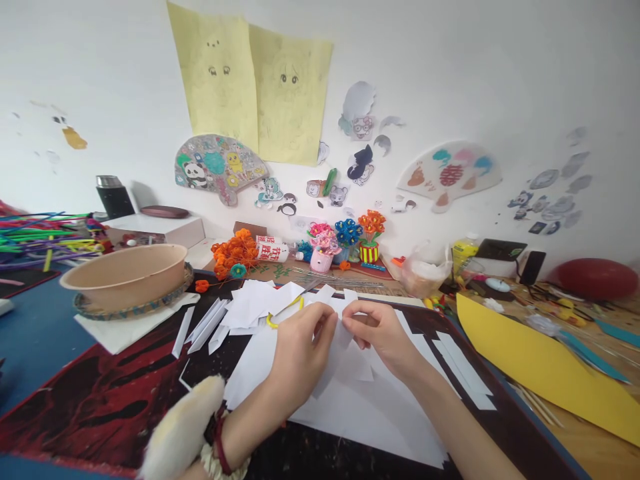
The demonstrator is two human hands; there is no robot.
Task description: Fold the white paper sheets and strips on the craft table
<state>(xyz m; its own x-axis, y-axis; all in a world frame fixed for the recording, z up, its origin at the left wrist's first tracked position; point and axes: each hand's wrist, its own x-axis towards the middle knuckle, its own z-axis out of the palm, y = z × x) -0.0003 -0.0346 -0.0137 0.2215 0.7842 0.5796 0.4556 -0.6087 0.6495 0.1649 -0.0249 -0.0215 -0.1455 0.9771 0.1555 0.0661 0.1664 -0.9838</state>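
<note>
Paper piece (343, 335) hangs above the large white sheet (380, 423), seemingly pinched by closed fingertips of both my left hand (304, 337) and right hand (384, 331), where I judge uneven pulling could crease or tear it.

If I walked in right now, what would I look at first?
Probably the two big yellow drawings, high on the wall. Next, perhaps, the bright flowers, below the drawings and against the back. Then the left hand and right hand, close together in the middle, over the white paper.
</note>
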